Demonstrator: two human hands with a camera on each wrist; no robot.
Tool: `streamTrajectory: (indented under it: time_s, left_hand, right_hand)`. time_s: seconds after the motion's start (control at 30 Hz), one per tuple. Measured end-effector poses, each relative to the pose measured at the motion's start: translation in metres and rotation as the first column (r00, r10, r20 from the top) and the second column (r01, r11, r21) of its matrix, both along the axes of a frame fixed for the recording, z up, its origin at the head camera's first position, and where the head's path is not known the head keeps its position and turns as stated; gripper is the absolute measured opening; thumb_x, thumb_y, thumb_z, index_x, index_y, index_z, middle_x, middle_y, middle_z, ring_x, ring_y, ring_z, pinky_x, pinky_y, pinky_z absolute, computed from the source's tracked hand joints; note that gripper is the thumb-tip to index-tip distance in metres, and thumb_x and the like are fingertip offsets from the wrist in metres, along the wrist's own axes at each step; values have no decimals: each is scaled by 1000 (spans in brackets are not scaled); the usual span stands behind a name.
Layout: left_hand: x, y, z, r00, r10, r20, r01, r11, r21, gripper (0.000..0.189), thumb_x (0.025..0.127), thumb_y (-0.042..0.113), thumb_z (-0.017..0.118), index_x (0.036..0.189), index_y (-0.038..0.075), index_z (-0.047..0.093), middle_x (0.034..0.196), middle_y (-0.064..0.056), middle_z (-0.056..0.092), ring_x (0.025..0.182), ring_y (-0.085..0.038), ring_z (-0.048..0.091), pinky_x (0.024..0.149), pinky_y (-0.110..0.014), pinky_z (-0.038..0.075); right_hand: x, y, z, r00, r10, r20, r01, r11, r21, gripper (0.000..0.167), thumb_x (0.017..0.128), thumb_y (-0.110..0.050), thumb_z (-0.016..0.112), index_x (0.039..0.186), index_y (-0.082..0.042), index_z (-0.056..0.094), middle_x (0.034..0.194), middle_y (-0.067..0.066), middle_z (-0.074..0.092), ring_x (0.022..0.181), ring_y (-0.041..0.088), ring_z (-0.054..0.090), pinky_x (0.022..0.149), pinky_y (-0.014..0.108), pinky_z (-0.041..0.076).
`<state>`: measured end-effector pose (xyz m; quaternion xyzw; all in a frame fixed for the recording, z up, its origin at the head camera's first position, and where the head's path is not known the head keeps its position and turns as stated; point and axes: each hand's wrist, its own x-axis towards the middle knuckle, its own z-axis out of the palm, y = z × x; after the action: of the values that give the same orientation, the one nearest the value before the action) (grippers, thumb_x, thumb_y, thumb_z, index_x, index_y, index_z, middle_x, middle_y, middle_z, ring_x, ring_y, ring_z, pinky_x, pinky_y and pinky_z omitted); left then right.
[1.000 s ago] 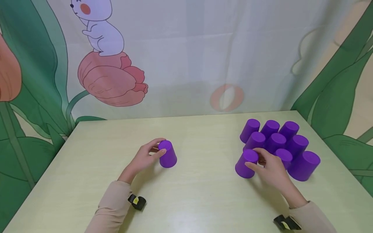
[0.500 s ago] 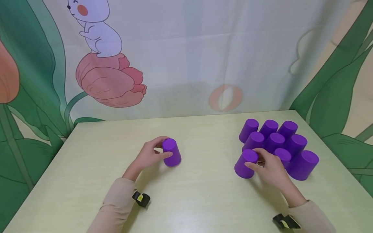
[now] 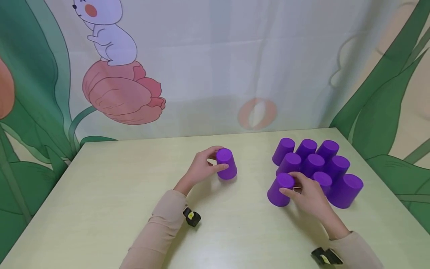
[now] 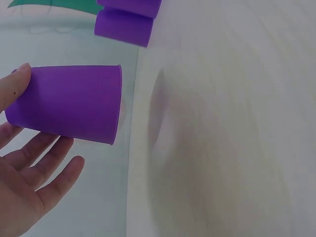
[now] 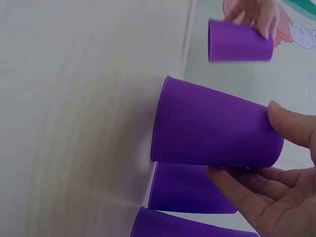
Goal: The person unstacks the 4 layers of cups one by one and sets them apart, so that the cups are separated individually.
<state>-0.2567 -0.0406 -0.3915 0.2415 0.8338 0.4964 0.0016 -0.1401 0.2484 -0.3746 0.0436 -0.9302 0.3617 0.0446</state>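
Observation:
My left hand pinches an upside-down purple cup near its closed end, thumb on the near side and fingers behind. In the left wrist view this cup is held above the table, its rim apart from the surface. At the front left corner of a group of cups, my right hand grips another upside-down purple cup between thumb and fingers. That cup shows large in the right wrist view, rim close to the tabletop; whether it touches cannot be told. Behind it, the left hand's cup appears blurred.
Several more purple cups stand upside down in close rows on the right of the pale table. The right hand partly hides a front cup. A printed curtain hangs behind the table's far edge.
My left hand has carried its cup rightward and away from me, towards the group, and raised it off the table. The right hand keeps its grip on its cup in nearly the same place.

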Motion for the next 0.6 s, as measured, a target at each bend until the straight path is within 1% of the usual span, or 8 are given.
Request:
streamTrajectory:
  time_s: [0.17,0.33,0.47,0.6]
  left_hand:
    - [-9,33,4,999,-42,-11,42,999,5,49,78,21,72,123,13,53,106,-1,62,92,-16,58,71,-28,48]
    - [-16,62,7,997,-77,-30,77,997,-1,49,79,21,71,124,13,52,106,-2,62,93,-17,58,71,-26,48]
    - [-24,83,6,993,-103,-52,104,995,5,48,80,20,71,123,11,52,105,-3,62,94,-18,58,78,-33,48]
    - [-29,104,4,991,-127,-47,126,992,-27,49,80,22,70,124,10,52,106,-4,62,95,-19,57,84,-36,47]
  right_hand:
    - [0,1,-1,1000,-10,8,10,1000,7,45,83,-19,67,117,5,50,106,22,60,95,35,59,78,44,49]
    - [-1,1,-2,1000,-23,17,23,1000,3,45,83,-20,67,117,4,51,106,22,60,95,35,59,78,43,49]
    - [-1,2,-3,999,-30,18,30,1000,5,45,83,-19,67,118,4,51,107,22,59,95,35,59,78,43,50]
    - [-1,1,-2,999,-27,17,27,1000,4,47,83,-21,67,118,5,51,108,23,59,95,35,59,77,43,50]
